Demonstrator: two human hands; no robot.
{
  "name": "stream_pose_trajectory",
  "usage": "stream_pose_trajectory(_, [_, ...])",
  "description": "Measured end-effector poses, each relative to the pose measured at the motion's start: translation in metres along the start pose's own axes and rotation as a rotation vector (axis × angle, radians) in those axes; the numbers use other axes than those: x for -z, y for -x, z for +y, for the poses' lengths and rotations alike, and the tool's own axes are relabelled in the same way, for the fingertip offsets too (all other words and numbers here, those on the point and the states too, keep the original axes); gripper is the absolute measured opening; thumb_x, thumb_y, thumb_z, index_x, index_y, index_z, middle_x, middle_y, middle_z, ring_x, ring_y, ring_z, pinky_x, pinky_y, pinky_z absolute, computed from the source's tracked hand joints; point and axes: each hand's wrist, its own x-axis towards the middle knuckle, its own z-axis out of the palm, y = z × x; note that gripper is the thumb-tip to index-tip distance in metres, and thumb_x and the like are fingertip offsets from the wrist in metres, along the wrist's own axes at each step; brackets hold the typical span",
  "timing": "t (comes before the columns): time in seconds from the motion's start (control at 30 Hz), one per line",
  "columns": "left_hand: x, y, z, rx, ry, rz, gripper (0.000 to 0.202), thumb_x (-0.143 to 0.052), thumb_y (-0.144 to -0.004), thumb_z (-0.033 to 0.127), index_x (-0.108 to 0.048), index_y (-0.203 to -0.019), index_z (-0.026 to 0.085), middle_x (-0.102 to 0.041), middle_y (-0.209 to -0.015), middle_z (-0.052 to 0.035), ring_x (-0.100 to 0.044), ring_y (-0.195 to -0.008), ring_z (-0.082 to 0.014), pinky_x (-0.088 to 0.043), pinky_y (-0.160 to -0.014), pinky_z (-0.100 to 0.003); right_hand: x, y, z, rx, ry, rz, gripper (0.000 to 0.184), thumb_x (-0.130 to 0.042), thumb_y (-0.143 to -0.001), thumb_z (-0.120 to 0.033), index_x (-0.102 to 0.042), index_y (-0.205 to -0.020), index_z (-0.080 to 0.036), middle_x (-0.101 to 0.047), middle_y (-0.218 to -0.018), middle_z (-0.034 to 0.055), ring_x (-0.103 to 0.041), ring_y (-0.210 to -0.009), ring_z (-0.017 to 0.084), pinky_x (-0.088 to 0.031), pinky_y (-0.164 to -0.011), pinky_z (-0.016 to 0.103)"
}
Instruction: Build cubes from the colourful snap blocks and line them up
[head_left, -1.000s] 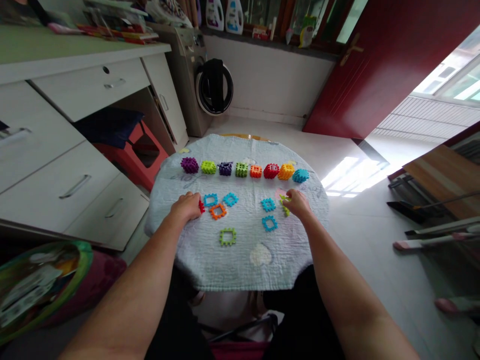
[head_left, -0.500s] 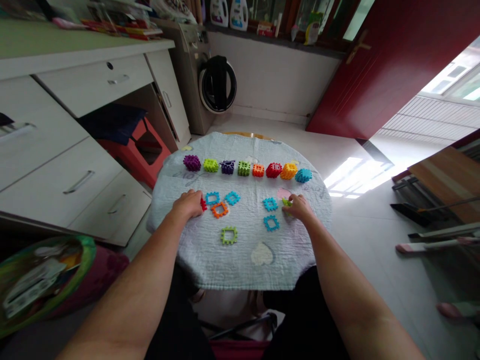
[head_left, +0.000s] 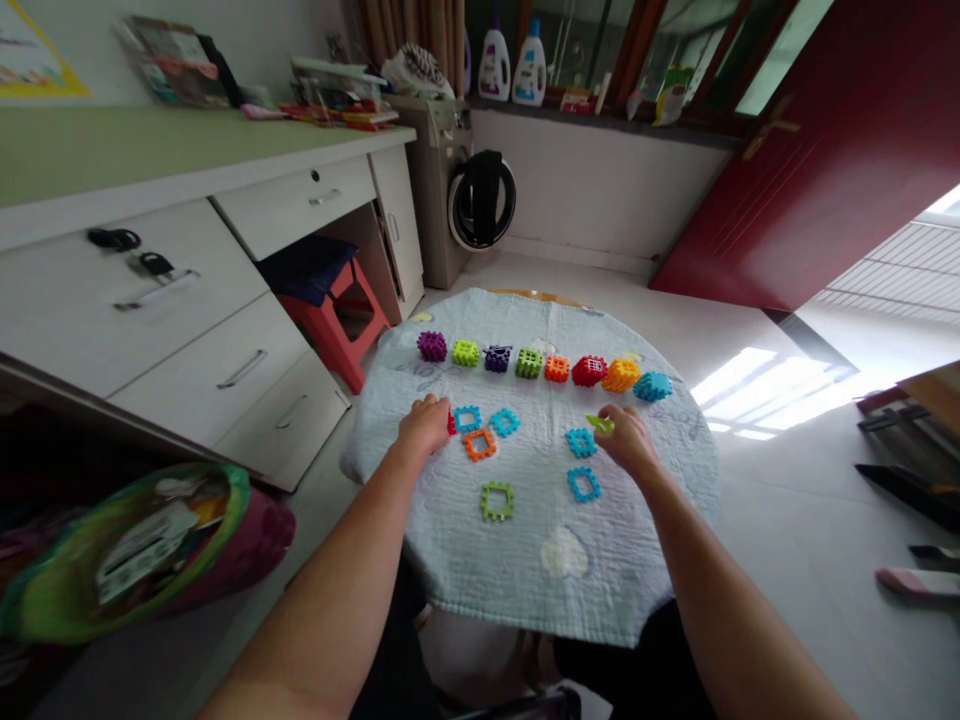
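Our row of toy blocks (head_left: pixel 529 363) runs along the far side of a quilted cloth (head_left: pixel 600 570), with flat square frames (head_left: pixel 496 500) lying nearer us on it. A desk (head_left: pixel 135 150) stands to our left, a stool (head_left: pixel 330 335) tucked beneath it, a washing machine (head_left: pixel 427 190) beyond, a door (head_left: pixel 810 170) far right.

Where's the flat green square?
In the head view, the green frame lies on the cloth, just below the orange frame and left of the lower blue frame.
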Motion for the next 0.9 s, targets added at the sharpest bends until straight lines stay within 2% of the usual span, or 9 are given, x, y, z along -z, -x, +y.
stream_pose_trajectory(0.1, [0.000, 0.000, 0.001, 0.003, 0.023, -0.003, 0.030, -0.049, -0.082, 0.015, -0.055, -0.110, 0.023, -0.052, -0.123, -0.0097, -0.053, -0.112, -0.0254, -0.048, -0.086, -0.033, 0.001, -0.017, -0.057, 0.177, -0.068, 0.006, 0.027, -0.062, -0.074, -0.020, -0.066, -0.101, -0.020, -0.057, -0.098, 0.0066, -0.056, -0.085, 0.019, -0.044, -0.078, 0.029])
stream_pose_trajectory(0.2, [0.000, -0.001, 0.000, -0.001, 0.043, -0.016, 0.030, -0.048, -0.083, 0.016, -0.054, -0.112, 0.024, -0.052, -0.125, -0.0093, -0.052, -0.114, -0.0256, -0.048, -0.087, -0.034, -0.003, -0.044, -0.122, 0.353, -0.096, -0.064, 0.032, -0.061, -0.076, -0.018, -0.066, -0.108, -0.018, -0.060, -0.098, 0.0077, -0.057, -0.090, 0.019, -0.043, -0.084, 0.028])
stream_pose_trajectory(0.3, [0.000, -0.003, -0.002, -0.005, 0.041, -0.027, 0.034, -0.049, -0.082, 0.016, -0.053, -0.116, 0.022, -0.051, -0.126, -0.0104, -0.051, -0.114, -0.0268, -0.048, -0.088, -0.036, -0.013, -0.074, -0.175, 0.445, -0.080, -0.080, 0.036, -0.061, -0.077, -0.017, -0.065, -0.113, -0.018, -0.062, -0.102, 0.0094, -0.058, -0.096, 0.019, -0.041, -0.089, 0.027])
stream_pose_trajectory(0.37, [0.000, -0.003, -0.003, -0.010, 0.038, -0.023, 0.036, -0.050, -0.082, 0.015, -0.052, -0.118, 0.022, -0.051, -0.126, -0.0109, -0.052, -0.114, -0.0268, -0.049, -0.088, -0.036, -0.023, -0.092, -0.200, 0.460, -0.064, -0.098, 0.038, -0.060, -0.078, -0.016, -0.064, -0.116, -0.017, -0.062, -0.107, 0.0110, -0.059, -0.097, 0.019, -0.042, -0.089, 0.026])
stream_pose_trajectory(0.47, [0.000, -0.004, -0.004, -0.012, 0.029, -0.014, 0.036, -0.052, -0.080, 0.014, -0.053, -0.115, 0.022, -0.052, -0.125, -0.0100, -0.051, -0.114, -0.0262, -0.049, -0.087, -0.035, -0.037, -0.113, -0.224, 0.455, -0.022, -0.123, 0.036, -0.060, -0.080, -0.017, -0.063, -0.116, -0.016, -0.062, -0.111, 0.0127, -0.060, -0.101, 0.020, -0.042, -0.089, 0.026])
stream_pose_trajectory(0.6, [-0.002, -0.006, -0.004, -0.021, 0.036, 0.007, 0.036, -0.051, -0.081, 0.013, -0.054, -0.116, 0.022, -0.052, -0.124, -0.0100, -0.052, -0.113, -0.0262, -0.049, -0.087, -0.036, -0.052, -0.129, -0.240, 0.474, 0.040, -0.158, 0.034, -0.058, -0.082, -0.018, -0.063, -0.116, -0.017, -0.062, -0.112, 0.0127, -0.060, -0.103, 0.021, -0.043, -0.089, 0.027])
stream_pose_trajectory(0.73, [-0.003, -0.007, -0.005, -0.020, 0.061, 0.005, 0.036, -0.050, -0.082, 0.014, -0.054, -0.117, 0.023, -0.051, -0.124, -0.0107, -0.051, -0.114, -0.0275, -0.050, -0.085, -0.037, -0.055, -0.137, -0.250, 0.480, 0.111, -0.170, 0.034, -0.054, -0.084, -0.020, -0.062, -0.117, -0.019, -0.061, -0.116, 0.0130, -0.060, -0.102, 0.023, -0.044, -0.085, 0.030])
stream_pose_trajectory(0.9, [-0.003, -0.007, -0.004, -0.009, 0.065, -0.004, 0.040, -0.051, -0.080, 0.011, -0.054, -0.116, 0.026, -0.051, -0.125, -0.0101, -0.050, -0.116, -0.0272, -0.050, -0.084, -0.036, -0.054, -0.145, -0.257, 0.484, 0.171, -0.167, 0.035, -0.053, -0.085, -0.021, -0.062, -0.119, -0.021, -0.061, -0.119, 0.0125, -0.057, -0.109, 0.026, -0.042, -0.089, 0.036])
